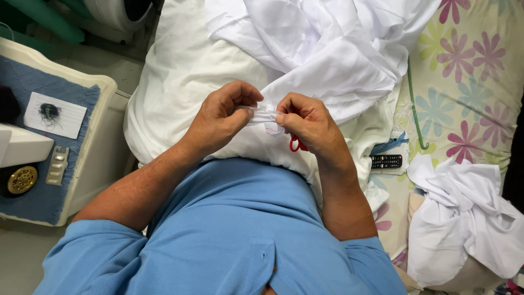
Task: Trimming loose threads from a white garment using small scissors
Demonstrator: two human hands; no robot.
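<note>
At the centre of the frame, a short bunched strip of white cloth [262,114] runs left to right between both hands. The left hand [221,117] and right hand [305,121] each pinch one end in a closed grip, equally near. One cloth strip, two hands; a red thread [295,145] hangs just below the right hand.

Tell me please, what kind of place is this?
Probably a home sewing corner. Both hands, left hand and right hand, pinch a white cloth over a flowered sheet; a remote control lies nearby, and a blue-padded machine table stands at the left.
</note>
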